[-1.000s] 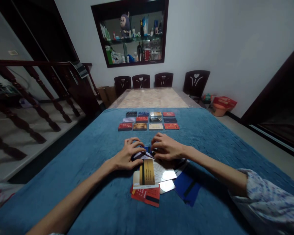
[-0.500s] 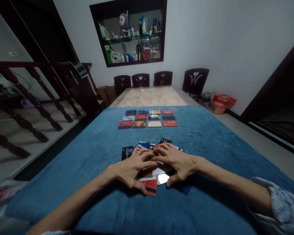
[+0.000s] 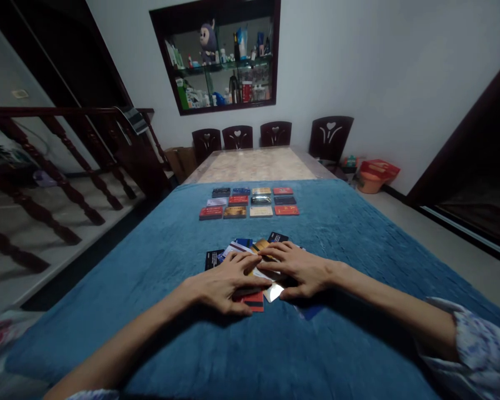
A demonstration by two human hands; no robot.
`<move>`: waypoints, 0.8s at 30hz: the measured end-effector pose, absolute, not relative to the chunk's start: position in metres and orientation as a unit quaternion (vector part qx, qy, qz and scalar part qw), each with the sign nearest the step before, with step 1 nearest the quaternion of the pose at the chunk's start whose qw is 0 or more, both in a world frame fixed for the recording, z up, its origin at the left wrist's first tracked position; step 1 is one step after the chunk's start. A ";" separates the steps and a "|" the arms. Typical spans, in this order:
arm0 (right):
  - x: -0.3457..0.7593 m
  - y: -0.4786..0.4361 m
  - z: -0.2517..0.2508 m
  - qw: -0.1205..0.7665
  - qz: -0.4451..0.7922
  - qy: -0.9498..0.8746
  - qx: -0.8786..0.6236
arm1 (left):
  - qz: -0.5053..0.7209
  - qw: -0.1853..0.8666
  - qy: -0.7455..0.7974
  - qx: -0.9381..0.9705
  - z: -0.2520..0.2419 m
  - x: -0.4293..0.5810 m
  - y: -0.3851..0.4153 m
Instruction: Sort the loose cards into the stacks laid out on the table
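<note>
A loose heap of plastic cards (image 3: 250, 253) lies on the blue cloth (image 3: 350, 233) in front of me. My left hand (image 3: 220, 283) rests flat on the heap's left side, fingers spread and stretched over the cards. My right hand (image 3: 298, 269) lies flat on the right side, fingers also stretched out, its tips meeting the left hand's. A black card (image 3: 214, 258) sticks out at the heap's left, a red card (image 3: 254, 301) and a shiny silver card (image 3: 274, 292) at its near edge. Neither hand grips a card.
Farther along the cloth, a neat grid of cards (image 3: 249, 201) lies in three rows. Beyond the cloth is bare marble tabletop (image 3: 254, 164) with several dark chairs (image 3: 330, 135) at its far end. A wooden stair railing (image 3: 66, 161) runs on the left.
Both hands slid toward me from the far edge of the heap and flattened over it, shifting the cards; the gold and blue cards near me are now covered or moved.
</note>
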State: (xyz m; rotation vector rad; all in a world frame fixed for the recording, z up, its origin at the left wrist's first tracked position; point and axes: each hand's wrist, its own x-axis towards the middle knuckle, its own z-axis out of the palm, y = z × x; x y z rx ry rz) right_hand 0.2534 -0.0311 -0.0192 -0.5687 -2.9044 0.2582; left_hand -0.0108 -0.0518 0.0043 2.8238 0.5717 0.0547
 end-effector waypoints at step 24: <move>0.253 0.037 -0.015 0.080 0.094 -0.951 -0.282 | 0.140 0.119 0.335 0.924 -0.021 -0.038 0.017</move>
